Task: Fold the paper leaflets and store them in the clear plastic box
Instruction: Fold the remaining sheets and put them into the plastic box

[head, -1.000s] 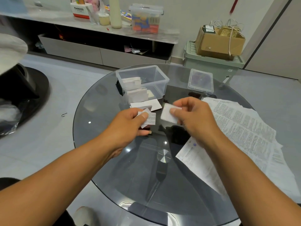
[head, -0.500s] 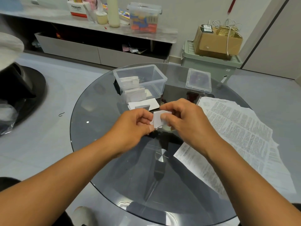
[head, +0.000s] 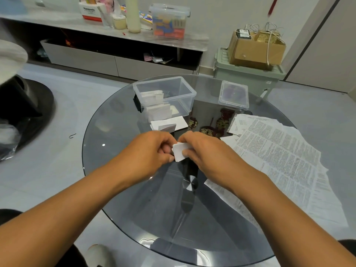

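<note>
At the far left, on the pale floor, stands a black round base (head: 28, 105) with a crumpled clear plastic bag (head: 7, 139) beside it. Along the back wall runs a low grey sideboard (head: 107, 54) bearing a white and red carton (head: 90, 11), a cream bottle (head: 133, 14) and a lidded clear storage tub with colourful contents (head: 169, 22).

The round smoked-glass table (head: 123, 189) fills the middle of the view. Toward its far side sits the open clear plastic box (head: 185, 93), with several folded white leaflets (head: 158, 108) stacked inside at its left end. Just in front of the box, on the glass, lie two more folded white paper pieces (head: 169, 123).

Above the table's centre, the left hand (head: 146, 153) and the right hand (head: 208, 153) meet, fingers curled. Between them they pinch a small folded white leaflet (head: 180, 152), held off the glass; the left thumb sits at its lower left edge, and the right thumb lies on its right side.

Right of the box rests its clear rectangular lid (head: 234, 95), flat on the table. Farther right a spread of unfolded printed paper leaflets (head: 279, 162) overlaps across the table's right edge. Behind, a brown cardboard box (head: 256, 49) sits on a pale green plastic bin (head: 248, 76).
</note>
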{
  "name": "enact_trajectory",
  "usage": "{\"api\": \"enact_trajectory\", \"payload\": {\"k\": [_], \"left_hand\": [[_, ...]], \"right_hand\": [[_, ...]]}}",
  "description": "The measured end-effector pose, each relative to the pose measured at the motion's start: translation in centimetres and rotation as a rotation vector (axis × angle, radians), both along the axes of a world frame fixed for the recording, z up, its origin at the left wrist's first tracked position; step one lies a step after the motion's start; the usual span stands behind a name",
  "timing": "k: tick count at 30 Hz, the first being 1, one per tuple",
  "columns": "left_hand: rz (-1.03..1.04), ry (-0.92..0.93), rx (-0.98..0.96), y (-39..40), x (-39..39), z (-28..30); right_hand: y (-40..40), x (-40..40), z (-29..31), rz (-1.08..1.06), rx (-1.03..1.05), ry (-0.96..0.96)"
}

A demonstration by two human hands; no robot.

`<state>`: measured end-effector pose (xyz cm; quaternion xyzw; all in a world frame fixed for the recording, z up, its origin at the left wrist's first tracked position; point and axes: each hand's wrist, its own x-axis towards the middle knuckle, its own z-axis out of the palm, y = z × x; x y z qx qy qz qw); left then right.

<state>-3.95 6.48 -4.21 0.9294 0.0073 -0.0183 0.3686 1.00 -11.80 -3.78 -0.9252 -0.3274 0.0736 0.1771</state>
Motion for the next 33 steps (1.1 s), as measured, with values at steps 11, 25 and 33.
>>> {"api": "enact_trajectory", "payload": {"k": [11,25,33], "left_hand": [[0.203,-0.058,0.055,1.1,2.1,-0.7],[0.306,0.258,-0.918,-2.6,0.0,-0.3],[0.304,0.216,-1.054,-2.7,0.1,0.2]], "right_hand": [[-0.6,0.4,0.4,-0.319,0.348,0.183],[0.8,0.1,-0.5,-0.497,0.88,0.562],[0.7,-0.5,0.4,-0.343,0.768,0.398]]}}
